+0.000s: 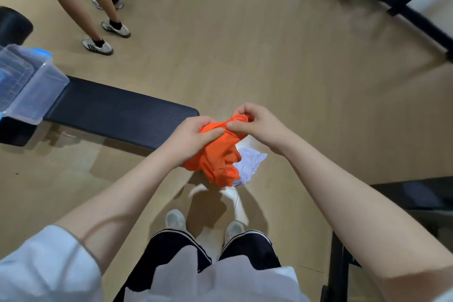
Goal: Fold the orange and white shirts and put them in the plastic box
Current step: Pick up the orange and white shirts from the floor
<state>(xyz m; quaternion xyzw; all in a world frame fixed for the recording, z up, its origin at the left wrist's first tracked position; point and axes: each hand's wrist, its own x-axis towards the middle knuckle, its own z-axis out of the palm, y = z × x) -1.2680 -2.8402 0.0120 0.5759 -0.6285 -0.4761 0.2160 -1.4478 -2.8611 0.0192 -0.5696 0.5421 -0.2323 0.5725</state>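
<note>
No brand or writing can be read on the clothes; there is white lettering on a dark object at the 12 o'clock edge, but it is too blurred to make out. The person stands and holds the orange shirt point(217, 157) in the air, bunched up. The left hand point(193, 136) is closed on the fabric at its 10 o'clock side, and the right hand point(257, 124) pinches the ribbed edge at the top with thumb and fingers. The white shirt point(248, 164) hangs behind the orange one, at its 3 o'clock side, mostly hidden; I cannot tell which hand holds it. The plastic box point(36, 88) sits at 9 o'clock on the far end of a black padded bench point(117, 113), cut off by the left edge. Two other people are at 11 o'clock; only their legs show.
</note>
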